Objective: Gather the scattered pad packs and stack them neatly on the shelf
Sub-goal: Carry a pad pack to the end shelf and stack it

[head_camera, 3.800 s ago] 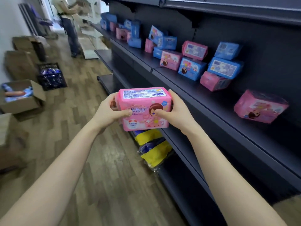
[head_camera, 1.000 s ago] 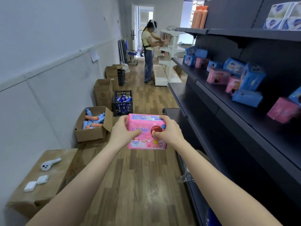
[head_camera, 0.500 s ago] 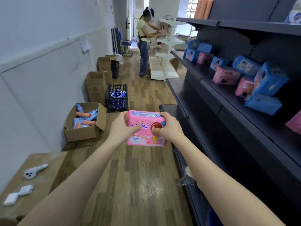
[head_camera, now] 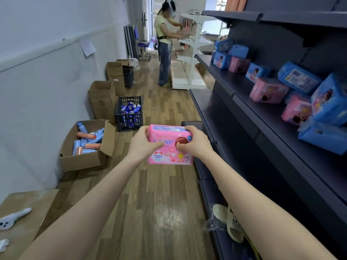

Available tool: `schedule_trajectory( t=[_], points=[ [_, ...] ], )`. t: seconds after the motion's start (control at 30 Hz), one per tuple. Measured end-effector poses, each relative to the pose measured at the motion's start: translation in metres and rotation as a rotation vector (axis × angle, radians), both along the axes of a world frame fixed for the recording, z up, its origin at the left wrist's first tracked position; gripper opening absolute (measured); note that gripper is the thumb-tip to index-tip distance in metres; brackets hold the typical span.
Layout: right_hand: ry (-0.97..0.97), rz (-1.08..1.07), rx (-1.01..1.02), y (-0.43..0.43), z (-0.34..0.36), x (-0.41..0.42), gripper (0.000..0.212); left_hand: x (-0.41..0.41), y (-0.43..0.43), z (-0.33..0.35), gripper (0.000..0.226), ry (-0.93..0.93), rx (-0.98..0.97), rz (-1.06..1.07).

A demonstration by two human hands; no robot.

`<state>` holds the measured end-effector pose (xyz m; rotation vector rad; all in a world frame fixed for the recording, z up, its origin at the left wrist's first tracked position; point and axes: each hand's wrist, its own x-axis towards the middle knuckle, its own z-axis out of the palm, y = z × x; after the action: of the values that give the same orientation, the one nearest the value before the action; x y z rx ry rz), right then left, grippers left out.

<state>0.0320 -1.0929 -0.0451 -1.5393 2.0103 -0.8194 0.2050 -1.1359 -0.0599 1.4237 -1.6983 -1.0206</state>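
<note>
The person has moved up the aisle; left hand [head_camera: 141, 145] and right hand [head_camera: 197, 143] still grip the pink pack [head_camera: 169, 156] between them, the shelf [head_camera: 272, 126] with scattered packs [head_camera: 268, 91] beyond the right hand.

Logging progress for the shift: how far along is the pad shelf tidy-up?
Done: nothing looks stacked yet. In hand: the left hand and right hand grip one pink pad pack over the floor. Left: the blue and pink packs lie jumbled on the dark shelf.

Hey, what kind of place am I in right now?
Probably a small shop or stockroom mid-restock: dark retail shelving with pad packs, cartons along the wall, and a crate of cans.
</note>
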Motion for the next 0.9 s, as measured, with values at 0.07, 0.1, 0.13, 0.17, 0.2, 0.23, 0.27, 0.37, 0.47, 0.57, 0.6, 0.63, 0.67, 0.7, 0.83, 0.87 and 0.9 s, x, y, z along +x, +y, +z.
schedule_trajectory(
  t=[0.07,0.1,0.13,0.17,0.2,0.23,0.27,0.37,0.47,0.57,0.6,0.63,0.67,0.7,0.83,0.87,0.9],
  points=[
    [0.007,0.002,-0.003,-0.022,0.004,-0.016,0.068,-0.015,-0.02,0.003,0.061,0.008,0.005,0.011],
    [0.006,0.005,-0.005,-0.03,0.004,-0.022,0.068,-0.021,-0.027,0.005,0.061,0.009,0.006,0.013],
    [0.006,0.007,-0.008,-0.036,0.006,-0.026,0.068,-0.025,-0.033,0.006,0.061,0.01,0.008,0.013],
    [0.001,0.009,-0.008,-0.046,0.005,-0.032,0.068,-0.032,-0.041,0.006,0.061,0.009,0.006,0.018],
    [-0.001,0.009,-0.004,-0.054,0.004,-0.037,0.068,-0.037,-0.049,0.005,0.061,0.009,0.005,0.026],
    [-0.008,0.014,0.001,-0.061,0.003,-0.041,0.067,-0.042,-0.056,0.005,0.061,0.003,0.001,0.031],
    [-0.012,0.023,0.006,-0.068,0.002,-0.045,0.067,-0.046,-0.062,0.004,0.062,-0.001,0.0,0.034],
    [-0.012,0.045,0.017,-0.086,-0.003,-0.053,0.067,-0.053,-0.078,-0.001,0.062,-0.002,0.009,0.043],
    [-0.005,0.063,0.032,-0.103,-0.007,-0.056,0.068,-0.055,-0.092,-0.008,0.06,0.002,0.027,0.056],
    [-0.021,0.077,0.043,-0.122,-0.011,-0.057,0.067,-0.055,-0.109,-0.012,0.06,-0.006,0.032,0.069],
    [-0.023,0.079,0.046,-0.129,-0.012,-0.056,0.066,-0.054,-0.116,-0.013,0.061,-0.01,0.036,0.076],
    [-0.024,0.083,0.05,-0.135,-0.014,-0.055,0.066,-0.054,-0.122,-0.015,0.061,-0.019,0.035,0.082],
    [-0.019,0.089,0.057,-0.141,-0.015,-0.054,0.066,-0.053,-0.128,-0.018,0.061,-0.027,0.036,0.092],
    [-0.018,0.09,0.072,-0.153,-0.018,-0.053,0.066,-0.051,-0.14,-0.021,0.061,-0.033,0.042,0.102],
    [-0.024,0.095,0.077,-0.177,-0.021,-0.052,0.064,-0.05,-0.168,-0.027,0.061,-0.055,0.046,0.093],
    [-0.025,0.093,0.075,-0.185,-0.022,-0.052,0.064,-0.05,-0.175,-0.027,0.061,-0.051,0.044,0.09],
    [-0.027,0.085,0.079,-0.196,-0.025,-0.053,0.064,-0.051,-0.186,-0.028,0.06,-0.052,0.047,0.084]
  ],
)
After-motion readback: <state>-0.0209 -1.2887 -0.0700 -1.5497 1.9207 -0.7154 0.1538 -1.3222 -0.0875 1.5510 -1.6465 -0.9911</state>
